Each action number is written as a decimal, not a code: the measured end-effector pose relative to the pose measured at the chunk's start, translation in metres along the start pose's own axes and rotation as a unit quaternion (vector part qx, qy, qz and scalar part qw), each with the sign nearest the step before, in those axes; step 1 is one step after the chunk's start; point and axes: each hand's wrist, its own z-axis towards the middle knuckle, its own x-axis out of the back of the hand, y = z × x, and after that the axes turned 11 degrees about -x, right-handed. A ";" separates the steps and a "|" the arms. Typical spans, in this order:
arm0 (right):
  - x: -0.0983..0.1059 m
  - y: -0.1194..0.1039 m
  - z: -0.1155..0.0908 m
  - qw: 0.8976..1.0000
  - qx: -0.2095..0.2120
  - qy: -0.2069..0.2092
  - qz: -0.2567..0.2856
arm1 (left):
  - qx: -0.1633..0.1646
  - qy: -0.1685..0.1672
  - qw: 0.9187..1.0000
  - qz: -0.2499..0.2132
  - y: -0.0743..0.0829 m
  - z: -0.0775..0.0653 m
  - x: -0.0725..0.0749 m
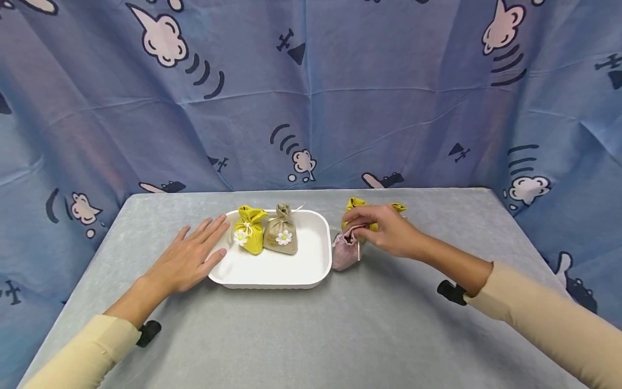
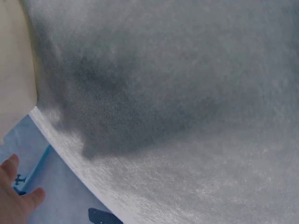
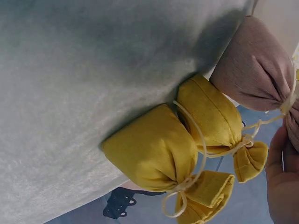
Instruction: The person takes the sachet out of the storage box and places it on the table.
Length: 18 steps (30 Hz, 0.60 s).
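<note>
My right hand [image 1: 389, 232] pinches the gathered neck of a mauve drawstring pouch [image 1: 346, 256], beside the right rim of a white tray [image 1: 267, 275]. The pouch body [image 3: 254, 65] hangs full below the tied cord in the right wrist view. At the tray's left rim rests my left hand [image 1: 187, 259], fingers straight and spread. Inside the tray a yellow pouch [image 1: 251, 237] and a beige pouch [image 1: 281, 244], each with a white flower, stand side by side. Only part of the left hand [image 2: 16, 203] shows in the left wrist view.
Two more yellow pouches, one nearer the camera [image 3: 154, 144] and one beside the mauve pouch [image 3: 212, 112], stand on the grey-covered table [image 1: 311, 335]. The right hand partly hides them in the head view. A blue patterned curtain [image 1: 311, 108] hangs behind the table's far edge.
</note>
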 end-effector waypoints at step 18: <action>0.008 -0.013 0.004 0.999 -0.014 -0.021 -0.024 | -0.007 0.008 1.000 0.002 0.000 -0.001 0.000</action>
